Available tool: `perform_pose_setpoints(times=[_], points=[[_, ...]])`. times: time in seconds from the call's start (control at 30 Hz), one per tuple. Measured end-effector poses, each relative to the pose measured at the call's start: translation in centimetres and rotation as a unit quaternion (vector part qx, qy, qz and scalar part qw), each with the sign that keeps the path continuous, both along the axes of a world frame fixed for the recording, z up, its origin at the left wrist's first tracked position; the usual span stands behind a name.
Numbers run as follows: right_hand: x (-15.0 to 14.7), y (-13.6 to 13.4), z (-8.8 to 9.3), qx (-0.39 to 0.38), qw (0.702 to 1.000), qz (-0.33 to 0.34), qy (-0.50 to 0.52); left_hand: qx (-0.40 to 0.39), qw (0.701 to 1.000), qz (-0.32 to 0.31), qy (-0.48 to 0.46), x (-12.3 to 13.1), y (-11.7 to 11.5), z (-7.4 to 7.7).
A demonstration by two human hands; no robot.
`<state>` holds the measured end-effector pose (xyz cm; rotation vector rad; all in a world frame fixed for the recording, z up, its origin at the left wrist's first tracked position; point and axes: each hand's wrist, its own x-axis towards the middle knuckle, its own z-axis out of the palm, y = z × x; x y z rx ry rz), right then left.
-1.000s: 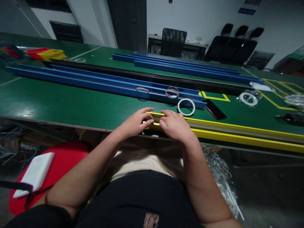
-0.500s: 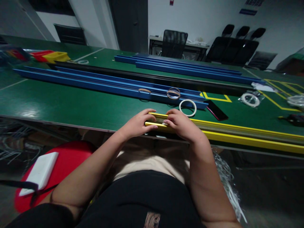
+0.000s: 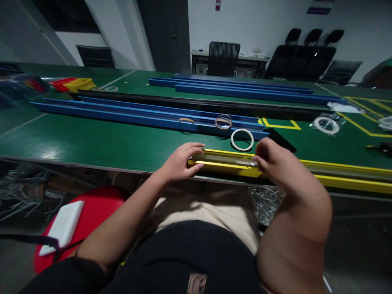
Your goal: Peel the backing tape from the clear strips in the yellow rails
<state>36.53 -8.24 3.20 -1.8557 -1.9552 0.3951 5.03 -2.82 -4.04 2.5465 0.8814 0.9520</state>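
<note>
A long yellow channel [image 3: 225,166] lies along the front edge of the green table, running off to the right. My left hand [image 3: 182,160] is closed round its left end, thumb on the near wall and fingers on the far wall. Farther along, my right hand [image 3: 274,157] is in a pinch over the channel. A small whitish piece [image 3: 254,163] shows at its fingertips, too small to name; a pale line inside the channel runs toward it. Just behind the channel lies a white tape roll [image 3: 242,140], near a dark phone [image 3: 280,140] partly hidden by my right hand.
Blue channels [image 3: 122,116] and a black one lie behind, with two brown tape rolls [image 3: 223,122] on the nearest blue channel. More blue channels [image 3: 245,90] lie farther back. A wrapped white roll [image 3: 326,125] is at right. A red stool [image 3: 101,208] stands below the table.
My right hand has moved right along the yellow channel, away from my left hand, with the whitish piece at its fingertips. My left hand stays at the channel's end. The view has shifted slightly.
</note>
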Motion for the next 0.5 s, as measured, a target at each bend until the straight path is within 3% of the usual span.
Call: perform_pose_setpoints(times=[0.1,0.23,0.37,0.5], points=[[0.8,0.1,-0.7,0.041,0.999,0.008,-0.029,0.025,0.999,0.022,0.026,1.3,-0.5,1.1],[1.3,0.4,-0.8,0.041,0.997,-0.014,-0.061,0.035,0.994,0.060,0.082,5.7,-1.3,2.4],[1.1,0.4,-0.7,0.034,0.993,-0.028,-0.105,0.035,0.980,0.115,0.159,10.1,-1.7,2.2],[1.3,0.5,-1.4,0.041,0.994,0.016,-0.100,0.039,0.955,0.176,0.237,11.3,-1.7,1.7]])
